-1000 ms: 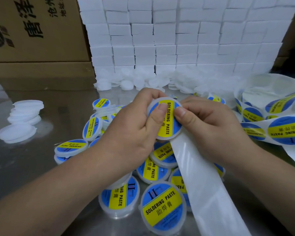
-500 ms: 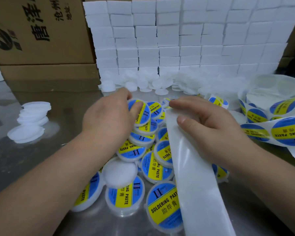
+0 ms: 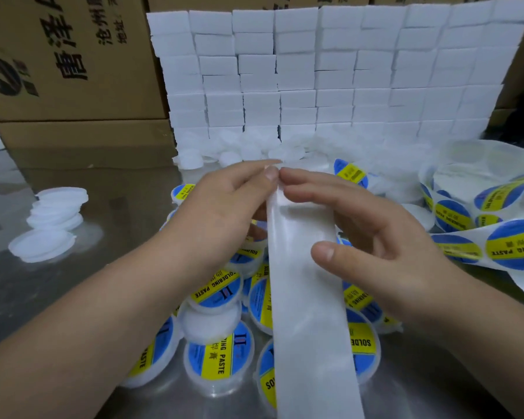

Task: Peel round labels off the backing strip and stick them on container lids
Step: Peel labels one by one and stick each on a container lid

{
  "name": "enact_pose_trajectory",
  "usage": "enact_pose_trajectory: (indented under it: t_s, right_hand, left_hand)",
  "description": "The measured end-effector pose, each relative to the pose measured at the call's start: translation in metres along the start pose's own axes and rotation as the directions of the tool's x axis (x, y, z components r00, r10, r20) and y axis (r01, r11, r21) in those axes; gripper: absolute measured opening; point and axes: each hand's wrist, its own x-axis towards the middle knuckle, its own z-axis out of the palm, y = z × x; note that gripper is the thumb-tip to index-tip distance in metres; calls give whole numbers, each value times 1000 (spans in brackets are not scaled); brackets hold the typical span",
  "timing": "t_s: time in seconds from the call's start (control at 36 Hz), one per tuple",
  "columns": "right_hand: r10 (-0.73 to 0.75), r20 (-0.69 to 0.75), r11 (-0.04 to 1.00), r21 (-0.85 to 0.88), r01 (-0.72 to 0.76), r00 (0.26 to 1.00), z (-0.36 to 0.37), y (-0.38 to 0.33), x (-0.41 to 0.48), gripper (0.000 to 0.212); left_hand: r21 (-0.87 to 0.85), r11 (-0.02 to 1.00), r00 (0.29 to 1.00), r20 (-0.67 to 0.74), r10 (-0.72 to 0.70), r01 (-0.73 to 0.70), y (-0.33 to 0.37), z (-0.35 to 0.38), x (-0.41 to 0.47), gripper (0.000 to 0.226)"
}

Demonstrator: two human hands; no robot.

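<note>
A white backing strip (image 3: 306,297) runs from the bottom of the view up between my hands. My left hand (image 3: 224,207) pinches its top edge with thumb and forefinger. My right hand (image 3: 372,231) holds the strip from the right, fingers curled behind it and thumb at its right edge. Under the strip lies a pile of labelled lids (image 3: 218,355) with blue and yellow "SOLDERING PASTE" stickers; one plain white lid (image 3: 209,323) sits on top of them. The strip's unpeeled part with round labels (image 3: 515,249) curls at the right.
Bare white lids (image 3: 55,213) are stacked on the steel table (image 3: 43,297) at the left. More loose white lids (image 3: 248,149) lie at the back before a wall of white blocks (image 3: 330,74). Cardboard boxes (image 3: 67,55) stand at the back left.
The labelled lid my left hand held a second ago now lies in the pile. The left hand has come back up and pinched the strip's top edge beside the right hand.
</note>
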Motion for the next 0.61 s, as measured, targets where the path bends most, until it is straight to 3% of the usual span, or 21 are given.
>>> enact_pose_trajectory:
  t_s: [0.11, 0.25, 0.33, 0.5, 0.61]
  right_hand:
    - [6, 30, 998, 56, -8, 1000, 0, -3, -2, 39]
    - [25, 44, 995, 95, -29, 999, 2, -4, -3, 31]
    - [19, 54, 995, 101, -24, 998, 2, -5, -2, 29]
    - [1, 51, 996, 92, -5, 999, 3, -5, -3, 26]
    - [-38, -141, 996, 76, 49, 989, 4, -4, -3, 29]
  left_hand:
    - [-316, 942, 994, 46, -103, 112, 2, -1, 1, 25]
    - [-454, 878, 988, 45, -150, 154, 2, 0, 3, 39]
    - [-457, 878, 987, 3, -160, 144, 0, 0, 4, 38]
    - [-466, 874, 991, 63, -121, 137, -1, 2, 3, 38]
    - [-468, 878, 991, -30, -128, 99, -4, 2, 6, 28]
